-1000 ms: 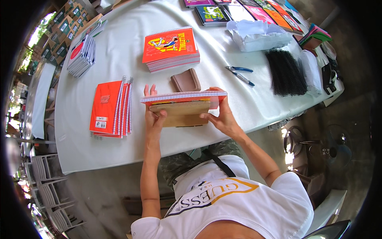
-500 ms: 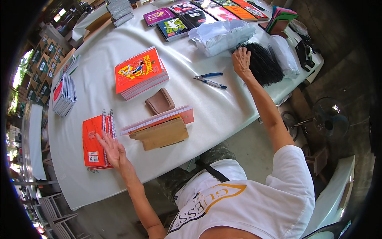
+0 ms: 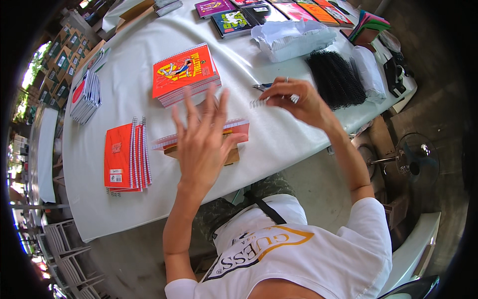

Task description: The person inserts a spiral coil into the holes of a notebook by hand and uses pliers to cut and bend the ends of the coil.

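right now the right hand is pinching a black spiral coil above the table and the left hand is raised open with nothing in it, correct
Not quite: the coil pinched by the right hand is white, not black; the black coils lie in a pile on the table beyond it. The head view shows this. The left hand is indeed raised, open and empty.

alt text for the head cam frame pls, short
A person at a white-clothed table raises the open left hand over an unbound notebook block on a wooden jig, while the right hand pinches a white spiral binding coil. Orange spiral notebooks lie to the left, and a pile of black coils to the right.
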The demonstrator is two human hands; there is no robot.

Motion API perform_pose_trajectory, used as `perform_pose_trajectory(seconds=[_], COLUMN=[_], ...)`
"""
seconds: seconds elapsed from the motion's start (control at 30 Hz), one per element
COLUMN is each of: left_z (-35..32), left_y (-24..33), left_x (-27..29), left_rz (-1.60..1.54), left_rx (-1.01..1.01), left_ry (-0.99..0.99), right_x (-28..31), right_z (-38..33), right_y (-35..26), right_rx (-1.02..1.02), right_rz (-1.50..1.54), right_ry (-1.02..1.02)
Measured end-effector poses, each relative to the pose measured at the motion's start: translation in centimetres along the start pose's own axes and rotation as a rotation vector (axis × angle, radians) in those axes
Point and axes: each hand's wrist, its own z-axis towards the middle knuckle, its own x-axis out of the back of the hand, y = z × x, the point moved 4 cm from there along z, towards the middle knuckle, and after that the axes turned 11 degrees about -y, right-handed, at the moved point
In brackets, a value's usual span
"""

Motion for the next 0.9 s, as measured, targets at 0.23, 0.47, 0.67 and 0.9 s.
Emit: perform_pose_trajectory(seconds=[0.23, 0.47, 0.67, 0.9], left_z=[0.9, 0.8, 0.8, 1.0], left_y=[0.0, 0.1, -0.2, 0.8], left_x=[-2.4, -2.0, -2.3, -2.5], left_rz=[-0.151, -0.035, -0.114, -0.207], left_rx=[-0.026, -0.064, -0.046, -0.118], left_ry=[-0.089, -0.05, -0.059, -0.078], right_x=[-2.3, -2.7, -2.8, -3.3], right_z=[-0.6, -0.5, -0.1, -0.7], right_y=[0.6, 1.2, 0.8, -1.7], right_rx=[-0.091, -0.017, -0.21, 0.004], right_rz=[0.193, 0.234, 0.199, -0.181], right_ry=[-0.013, -0.035, -0.337, -0.125])
